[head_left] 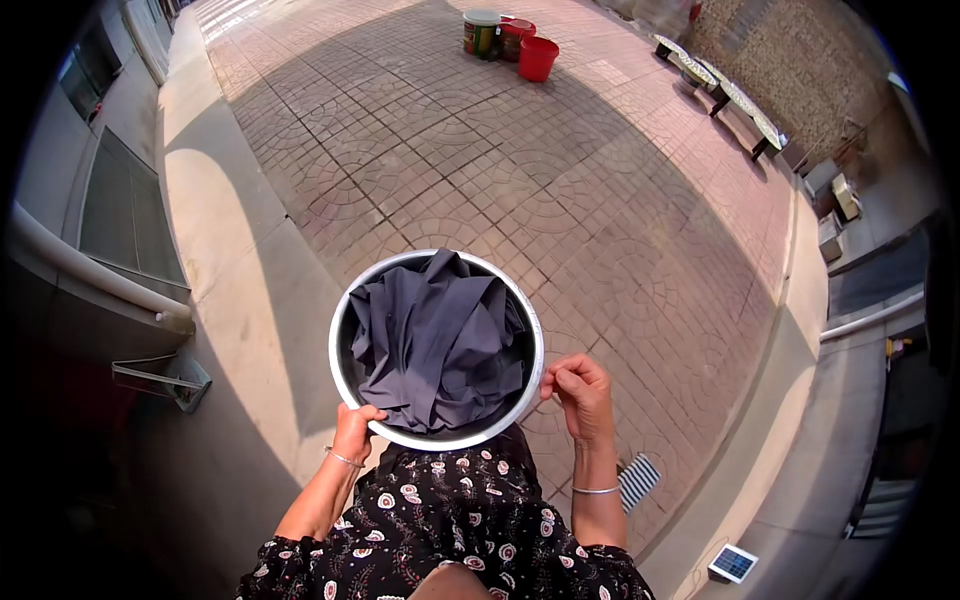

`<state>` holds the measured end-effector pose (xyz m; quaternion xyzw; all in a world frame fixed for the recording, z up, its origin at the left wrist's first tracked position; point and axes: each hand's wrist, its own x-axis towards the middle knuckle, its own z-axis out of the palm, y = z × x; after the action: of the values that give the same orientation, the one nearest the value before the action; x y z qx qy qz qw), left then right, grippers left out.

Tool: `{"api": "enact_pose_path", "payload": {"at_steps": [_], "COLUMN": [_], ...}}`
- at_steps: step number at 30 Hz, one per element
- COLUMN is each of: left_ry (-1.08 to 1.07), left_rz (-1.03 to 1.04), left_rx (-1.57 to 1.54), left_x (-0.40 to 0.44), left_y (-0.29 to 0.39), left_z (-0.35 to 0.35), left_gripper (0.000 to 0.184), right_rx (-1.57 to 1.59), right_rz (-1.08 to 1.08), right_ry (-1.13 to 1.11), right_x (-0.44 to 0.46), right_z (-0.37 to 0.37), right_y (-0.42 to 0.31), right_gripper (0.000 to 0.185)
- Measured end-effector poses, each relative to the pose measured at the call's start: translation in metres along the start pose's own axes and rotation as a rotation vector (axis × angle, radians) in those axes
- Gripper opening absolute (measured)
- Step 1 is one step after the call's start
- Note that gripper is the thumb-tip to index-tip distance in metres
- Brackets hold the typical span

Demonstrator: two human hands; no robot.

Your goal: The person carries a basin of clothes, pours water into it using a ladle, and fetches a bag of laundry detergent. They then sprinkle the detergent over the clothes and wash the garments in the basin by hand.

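A round metal basin (337,352) with a bright rim is held in front of my body, its near side close to my waist. Crumpled dark grey-purple cloth (435,345) fills most of it. My left hand (354,430) grips the rim at the lower left, thumb over the edge and fingers hidden beneath. Just beside the right rim is my right hand (580,395), fingers curled in and thumb against them. Nothing shows between those fingers, and a small gap seems to separate them from the basin.
Paved courtyard (640,270) stretches ahead. A red bucket (539,60) and a lidded tub (481,35) stand far off. Low benches (735,100) line the right. A striped mat (638,482) and a small solar panel (733,563) lie at lower right. A wall pipe (100,270) runs left.
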<state>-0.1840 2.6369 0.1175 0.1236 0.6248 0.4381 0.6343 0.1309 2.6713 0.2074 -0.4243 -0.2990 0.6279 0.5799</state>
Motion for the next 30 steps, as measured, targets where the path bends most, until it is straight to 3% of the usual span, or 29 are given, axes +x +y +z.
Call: {"api": "enact_pose_path", "payload": {"at_steps": [7,14,17,20,30], "left_ry": [-0.003,-0.004,0.028,0.053,-0.004], "left_rz": [0.083,0.103,0.109,0.128,0.014], "left_rx": [0.019,-0.069,-0.097,-0.09,-0.064], "left_x": [0.102,0.23,0.284,0.321,0.512], "left_y": [0.048,0.039,0.07,0.084,0.184], "left_z": [0.054,0.136,0.183,0.218,0.306], "left_gripper": [0.013,0.023,0.03,0.022,0.024], "right_rx": [0.016,0.016,0.004,-0.039,-0.06], "right_rz": [0.031,0.014,0.089,0.168,0.106], "right_ry": [0.272,0.273,0.275,0.226,0.321], "right_x": [0.104,0.244,0.32,0.388,0.621], "right_z": [-0.064,-0.162,-0.172,-0.178,-0.166], "right_y": [0.007,0.025,0.026,0.03,0.01], "right_gripper": [0.008,0.011,0.011,0.011,0.013]}}
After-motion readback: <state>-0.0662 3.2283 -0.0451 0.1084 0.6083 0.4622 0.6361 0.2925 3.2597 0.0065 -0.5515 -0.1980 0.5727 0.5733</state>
